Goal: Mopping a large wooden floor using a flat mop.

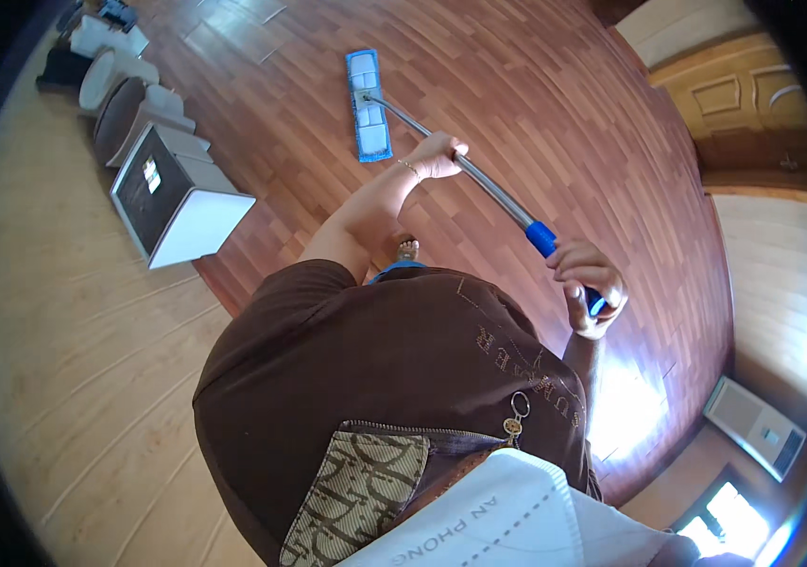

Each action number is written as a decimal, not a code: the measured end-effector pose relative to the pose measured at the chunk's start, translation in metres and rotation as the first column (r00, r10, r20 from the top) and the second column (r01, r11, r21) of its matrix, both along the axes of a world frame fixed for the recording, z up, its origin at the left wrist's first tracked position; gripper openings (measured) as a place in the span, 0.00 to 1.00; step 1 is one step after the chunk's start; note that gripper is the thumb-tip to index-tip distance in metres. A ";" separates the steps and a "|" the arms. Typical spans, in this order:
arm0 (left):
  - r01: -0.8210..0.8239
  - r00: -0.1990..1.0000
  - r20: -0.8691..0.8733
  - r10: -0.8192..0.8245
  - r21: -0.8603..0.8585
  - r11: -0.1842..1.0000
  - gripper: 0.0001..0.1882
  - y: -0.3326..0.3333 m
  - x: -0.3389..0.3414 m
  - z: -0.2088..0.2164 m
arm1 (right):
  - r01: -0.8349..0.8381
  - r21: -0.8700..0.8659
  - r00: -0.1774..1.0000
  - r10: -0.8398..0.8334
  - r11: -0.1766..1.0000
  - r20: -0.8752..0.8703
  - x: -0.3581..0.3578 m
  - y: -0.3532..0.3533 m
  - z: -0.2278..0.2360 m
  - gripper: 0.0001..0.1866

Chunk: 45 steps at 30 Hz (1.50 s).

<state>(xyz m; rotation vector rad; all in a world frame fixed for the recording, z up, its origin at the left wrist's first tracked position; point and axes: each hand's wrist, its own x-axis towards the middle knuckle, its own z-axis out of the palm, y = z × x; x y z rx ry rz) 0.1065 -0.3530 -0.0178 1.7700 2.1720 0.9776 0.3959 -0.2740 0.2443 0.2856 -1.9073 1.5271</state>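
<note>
A flat mop [493, 186] with a silver pole slants across in front of me. Its long head [367, 115], blue-edged with a pale top, lies on the wood-patterned floor. My left hand [437, 156] is closed around the metal pole, partway down toward the head. Higher up, my right hand [591, 286] wraps the blue grip [541, 238] at the pole's upper end. Part of that grip is hidden by my fingers.
At the left along the wall stand a white-sided cabinet [200, 227] and several chairs [125, 113]. A wooden door [753, 104] is at the far right. Lower right, a pale boxy appliance [756, 428] stands near a bright window [729, 520]. One bare foot [408, 249] shows below me.
</note>
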 end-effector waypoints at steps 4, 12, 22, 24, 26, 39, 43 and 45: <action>-0.166 0.986 0.010 0.166 0.055 0.985 0.21 -0.037 -0.009 0.003 | -0.142 -0.080 0.989 0.145 0.987 0.027 -0.021 0.007 -0.007 0.04; -0.406 0.914 0.010 0.406 0.044 0.913 0.22 -0.124 0.032 0.008 | -0.353 -0.062 0.933 0.356 0.934 0.058 -0.029 -0.007 -0.002 0.10; -0.517 0.852 0.091 0.515 -0.003 0.856 0.13 -0.170 0.079 0.010 | -0.495 -0.145 0.854 0.510 0.857 0.102 -0.026 -0.015 0.015 0.05; -0.496 0.865 0.080 0.494 0.006 0.868 0.15 -0.167 0.085 0.017 | -0.501 -0.111 0.849 0.512 0.858 0.127 -0.021 -0.015 0.022 0.05; -0.479 0.872 0.134 0.472 0.027 0.877 0.18 -0.159 0.089 0.022 | -0.455 -0.116 0.877 0.467 0.883 0.112 -0.011 -0.012 0.028 0.04; 0.389 0.793 0.473 -0.384 0.092 0.917 0.14 -0.022 0.156 0.027 | -0.139 0.336 0.990 0.117 0.932 0.084 0.127 -0.009 0.089 0.11; 0.458 0.810 0.321 -0.490 0.176 0.872 0.19 -0.007 0.185 0.066 | -0.022 0.469 0.986 -0.060 0.883 0.159 0.150 -0.040 0.102 0.13; 0.433 0.807 0.336 -0.485 0.222 0.874 0.16 0.015 0.202 0.036 | -0.019 0.518 0.968 -0.113 0.855 0.223 0.168 -0.044 0.115 0.14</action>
